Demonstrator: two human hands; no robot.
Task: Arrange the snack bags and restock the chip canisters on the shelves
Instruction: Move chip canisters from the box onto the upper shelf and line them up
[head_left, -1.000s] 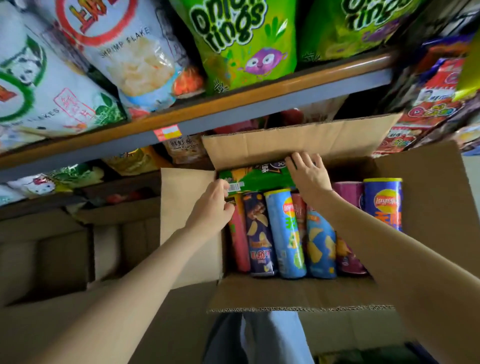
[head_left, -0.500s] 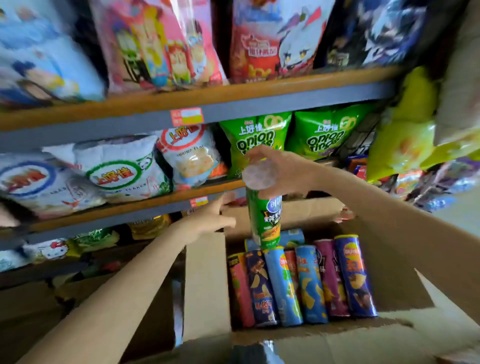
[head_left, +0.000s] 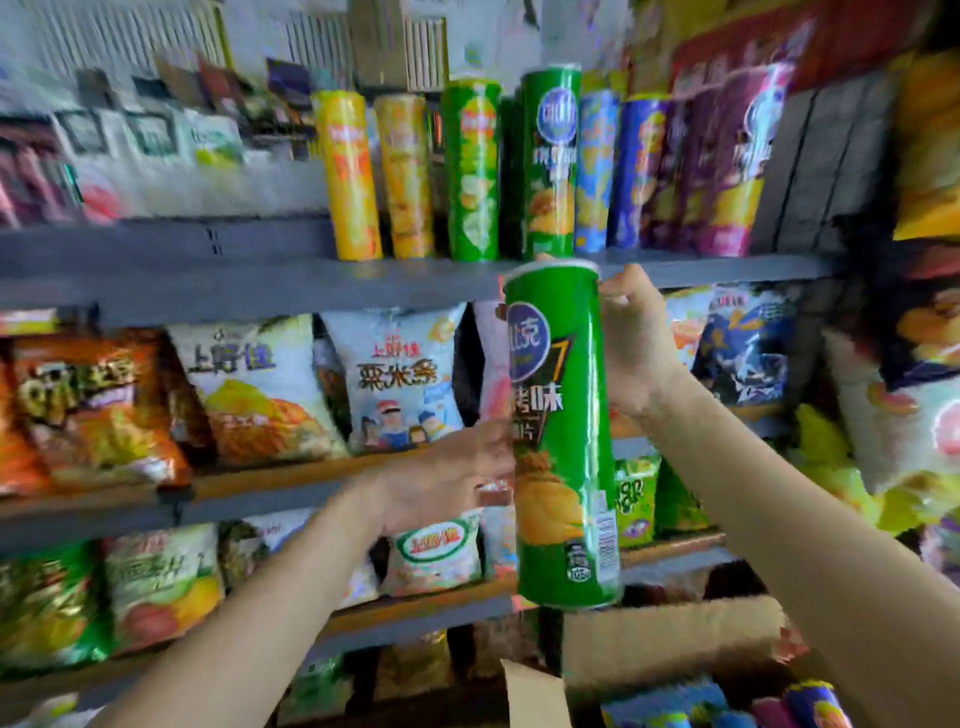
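i see the grey metal top shelf (head_left: 156, 270) with a row of upright chip canisters (head_left: 405, 176); its front edge sits just above the tall green cardboard chip canister (head_left: 563, 436) i hold upright in front of the shelving. a matching green canister (head_left: 550, 156) stands in the row right above it. my right hand (head_left: 636, 343) curls round the held canister's upper part; my left hand (head_left: 447, 478) touches its middle from the left, grip unclear. the white snack bag (head_left: 397, 379) behind reads "上好佳". a brown cardboard box (head_left: 670, 644) sits below.
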